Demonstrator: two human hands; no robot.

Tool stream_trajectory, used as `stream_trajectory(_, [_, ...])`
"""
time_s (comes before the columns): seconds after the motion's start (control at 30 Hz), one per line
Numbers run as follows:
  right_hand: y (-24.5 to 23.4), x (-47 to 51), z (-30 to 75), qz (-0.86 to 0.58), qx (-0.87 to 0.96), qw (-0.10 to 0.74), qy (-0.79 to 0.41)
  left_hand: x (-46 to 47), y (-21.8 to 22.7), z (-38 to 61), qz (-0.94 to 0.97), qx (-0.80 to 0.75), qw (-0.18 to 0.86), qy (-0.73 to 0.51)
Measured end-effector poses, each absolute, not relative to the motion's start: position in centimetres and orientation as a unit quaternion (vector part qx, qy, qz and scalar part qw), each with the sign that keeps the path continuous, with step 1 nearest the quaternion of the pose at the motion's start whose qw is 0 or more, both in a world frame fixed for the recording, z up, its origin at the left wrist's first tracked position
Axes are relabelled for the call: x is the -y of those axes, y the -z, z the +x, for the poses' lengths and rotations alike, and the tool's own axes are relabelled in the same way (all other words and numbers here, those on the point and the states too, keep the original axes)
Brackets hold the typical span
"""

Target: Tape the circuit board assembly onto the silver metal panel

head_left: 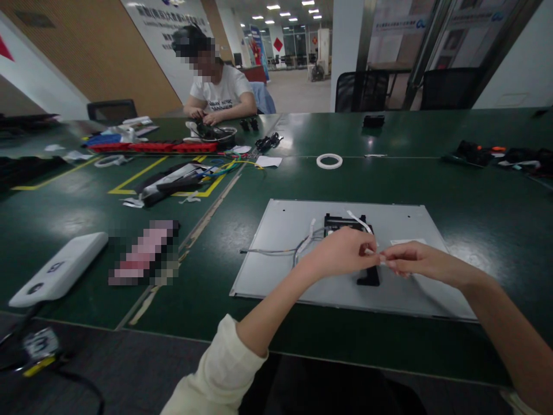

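Observation:
A flat light-grey panel (410,219) lies on the green table in front of me. On its middle sits a black bracket-like part (368,279), partly hidden by my left hand (345,252). My left hand is closed in a pinch over that part. Just right of it, my right hand (417,259) is also pinched, and the fingertips of both meet at a small white strip (382,259). Grey cables (270,252) run across the panel's left half. White tape pieces stick up by the cables (311,227) and behind my left hand (358,221).
A tape roll (329,161) lies beyond the panel. A white power bank-like device (60,271) and a blurred-out phone-shaped object (144,253) lie left. Across the table a person (220,86) works beside red strips (173,147), cables and black parts.

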State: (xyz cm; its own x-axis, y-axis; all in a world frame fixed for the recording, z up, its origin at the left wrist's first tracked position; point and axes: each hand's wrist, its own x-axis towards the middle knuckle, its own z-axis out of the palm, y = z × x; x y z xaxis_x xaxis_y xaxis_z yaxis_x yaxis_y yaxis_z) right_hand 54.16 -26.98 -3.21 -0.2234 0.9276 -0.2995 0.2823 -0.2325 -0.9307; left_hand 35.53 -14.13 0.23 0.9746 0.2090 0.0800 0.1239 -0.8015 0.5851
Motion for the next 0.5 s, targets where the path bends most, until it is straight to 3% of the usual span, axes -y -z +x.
stream_trajectory(0.3, [2.9, 27.0, 54.6, -0.608, 0.491, 0.28, -0.558, 13.7, -0.9, 34.9, 0.865, -0.163, 0.473, 0.028])
stream_trajectory(0.5, [3.8, 26.7, 54.8, -0.636, 0.45, 0.273, -0.564, 13.4, -0.3, 34.8, 0.867, -0.208, 0.45, 0.051])
